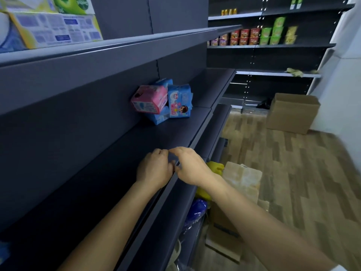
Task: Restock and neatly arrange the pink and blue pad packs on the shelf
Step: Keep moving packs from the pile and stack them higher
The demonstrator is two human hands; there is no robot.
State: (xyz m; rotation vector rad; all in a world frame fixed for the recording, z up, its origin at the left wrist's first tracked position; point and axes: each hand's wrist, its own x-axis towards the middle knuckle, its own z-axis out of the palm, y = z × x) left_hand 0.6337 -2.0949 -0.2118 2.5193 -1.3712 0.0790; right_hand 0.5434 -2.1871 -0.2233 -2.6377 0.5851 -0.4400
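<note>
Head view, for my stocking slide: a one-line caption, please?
Both hands, left and right, meet empty at the shelf edge; pad packs sit jumbled farther along.

The fingertips of the left hand point(155, 169) and right hand point(190, 165) are curled out of sight at the shelf point(117, 159) edge, so any grasp cannot be judged. The lower blue pack point(159, 117) is largely covered by the pink pack point(149, 100). Print on the packs is blurred. The box point(48, 26) above is cut off by the frame.
</note>
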